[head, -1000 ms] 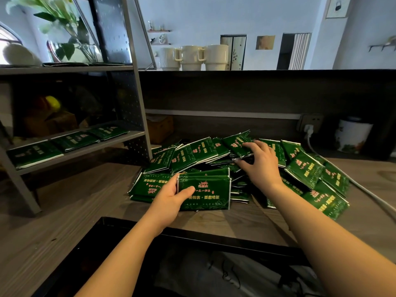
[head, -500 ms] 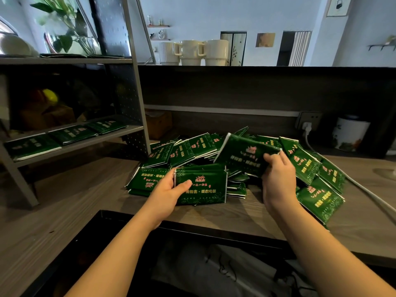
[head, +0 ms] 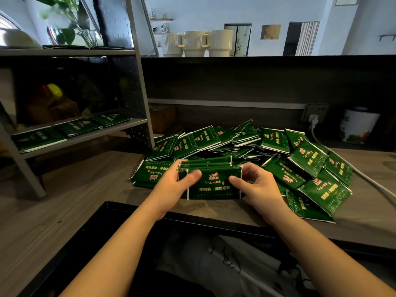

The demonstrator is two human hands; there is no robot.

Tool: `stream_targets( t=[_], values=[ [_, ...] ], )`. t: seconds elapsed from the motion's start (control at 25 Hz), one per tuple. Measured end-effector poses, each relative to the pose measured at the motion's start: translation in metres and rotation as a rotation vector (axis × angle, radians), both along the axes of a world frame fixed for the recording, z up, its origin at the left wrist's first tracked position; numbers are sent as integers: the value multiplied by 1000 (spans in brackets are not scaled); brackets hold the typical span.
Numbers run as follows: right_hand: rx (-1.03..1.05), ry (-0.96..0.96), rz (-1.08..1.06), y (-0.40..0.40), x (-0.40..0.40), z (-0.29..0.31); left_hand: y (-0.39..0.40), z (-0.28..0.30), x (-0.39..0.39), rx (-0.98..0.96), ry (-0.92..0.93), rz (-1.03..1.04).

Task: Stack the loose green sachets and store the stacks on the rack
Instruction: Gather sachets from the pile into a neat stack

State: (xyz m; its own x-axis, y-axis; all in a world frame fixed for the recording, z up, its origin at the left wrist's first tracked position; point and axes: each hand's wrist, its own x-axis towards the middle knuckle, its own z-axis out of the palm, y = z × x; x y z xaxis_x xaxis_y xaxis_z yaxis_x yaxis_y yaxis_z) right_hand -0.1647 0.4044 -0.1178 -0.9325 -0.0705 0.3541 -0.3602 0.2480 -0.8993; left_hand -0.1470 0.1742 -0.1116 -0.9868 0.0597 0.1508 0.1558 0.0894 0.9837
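Observation:
A stack of green sachets [head: 214, 185] stands near the front edge of the wooden counter [head: 85, 189]. My left hand [head: 173, 187] grips its left end, thumb on the top sachet. My right hand [head: 257, 187] grips its right end, thumb on top as well. Behind and to the right spreads a loose pile of green sachets [head: 278, 151]. A smaller flat stack [head: 150, 174] lies just left of my left hand. On the grey metal rack [head: 141, 103] at the left, the lower shelf holds three sachet stacks [head: 75, 127].
A white power cable [head: 372, 181] runs from a wall socket [head: 315, 114] across the counter's right side. A white jar [head: 357, 125] stands at the back right. Three cream mugs [head: 197, 43] sit on the upper ledge. A dark open gap [head: 192, 264] lies below the counter's front edge.
My right hand carried a sachet from the pile down onto the stack held by my left hand. Both hands now hold the stack by its ends.

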Motion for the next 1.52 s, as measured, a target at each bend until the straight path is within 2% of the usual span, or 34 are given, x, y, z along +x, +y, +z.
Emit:
stream_targets(
  t=[0.12,0.32,0.52,0.6,0.72,0.76,0.88,0.96,1.08,1.2,1.4,1.52],
  values=[
    [-23,-5,-12,-3,1,3,0,-1,1,-134,51,-15],
    [-102,-155,174,-5,5,8,4,6,6,-126,64,-58],
    [-48,-181,227,-4,8,9,7,6,13,-140,54,-165],
    [-46,-181,236,-3,9,10,5,6,16,-143,137,-72],
    [-59,-203,262,-3,8,11,-12,5,20,-22,257,308],
    [-71,-212,269,-4,8,11,-22,4,21,-48,263,421],
    [-91,-215,292,-5,9,12,-57,-2,13,-368,159,571],
    [-101,-205,299,-5,9,12,-71,-2,5,-604,24,464],
    [-99,-178,298,-5,11,13,-77,-1,1,-785,-81,308],
    [-130,-171,289,-5,9,11,-82,-5,1,-759,19,361],
    [-159,-187,284,-6,11,13,-78,-9,7,-841,162,413],
    [-164,-184,271,-5,11,12,-73,-4,12,-632,264,510]
  ],
)
